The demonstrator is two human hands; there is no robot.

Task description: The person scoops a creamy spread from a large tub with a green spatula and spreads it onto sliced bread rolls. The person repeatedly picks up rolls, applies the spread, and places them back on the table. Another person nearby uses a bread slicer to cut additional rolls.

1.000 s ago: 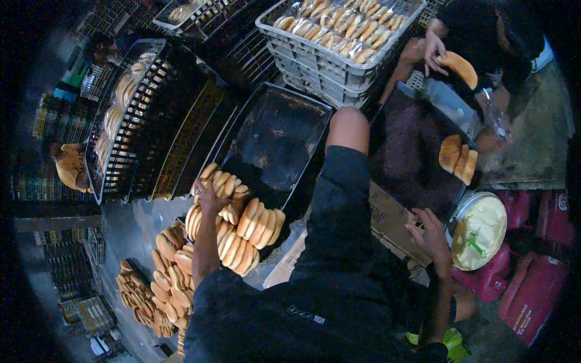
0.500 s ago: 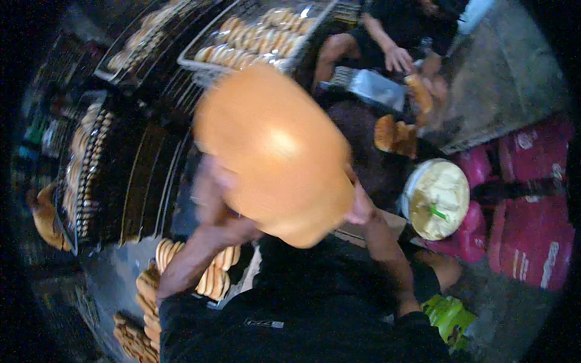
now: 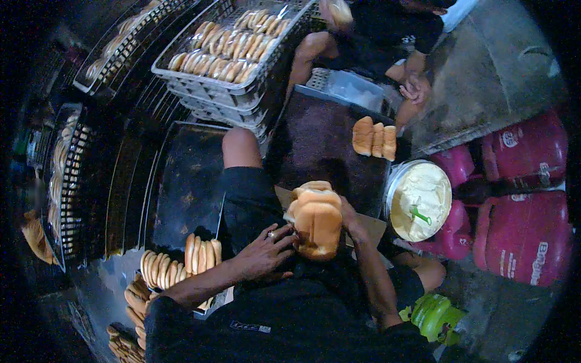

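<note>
My two hands hold a stack of golden bread buns (image 3: pixel 316 219) over my lap. My left hand (image 3: pixel 265 253) presses its fingers on the stack's left side. My right hand (image 3: pixel 350 216) grips the right side, mostly hidden behind the buns. A row of upright buns (image 3: pixel 181 261) stands on a tray by my left forearm. My bare knee (image 3: pixel 240 147) rises above the black shorts.
A dark baking tray (image 3: pixel 181 181) lies left of my leg. Grey crates of buns (image 3: pixel 233 54) are stacked at the top. Three buns (image 3: pixel 375 138) lie on a dark board. A tub of yellow spread (image 3: pixel 419 199) stands beside red gas cylinders (image 3: pixel 523 199). Another person's hands (image 3: pixel 416 89) sit opposite.
The buns have come down from close in front of the camera to my lap. A second ago my left hand was at the row of buns on the tray.
</note>
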